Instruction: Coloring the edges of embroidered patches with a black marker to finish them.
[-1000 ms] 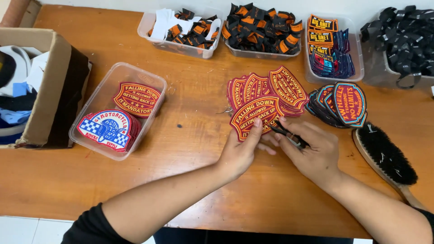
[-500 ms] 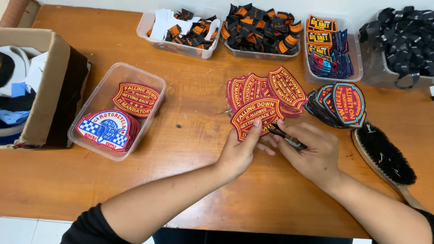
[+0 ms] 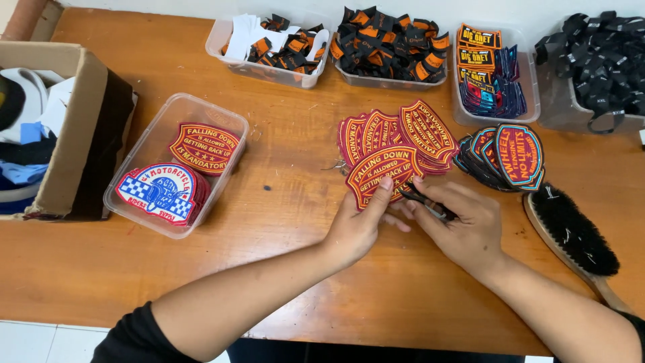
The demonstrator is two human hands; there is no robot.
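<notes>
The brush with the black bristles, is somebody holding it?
No, the brush lies on the table to the right of the right hand, and neither that hand nor the left hand touches it.

Bright, even overhead light; soft shadows beneath both hands (image 3: 416, 222); sharp focus throughout; mild wide-angle bowing toward the frame edges.
</notes>
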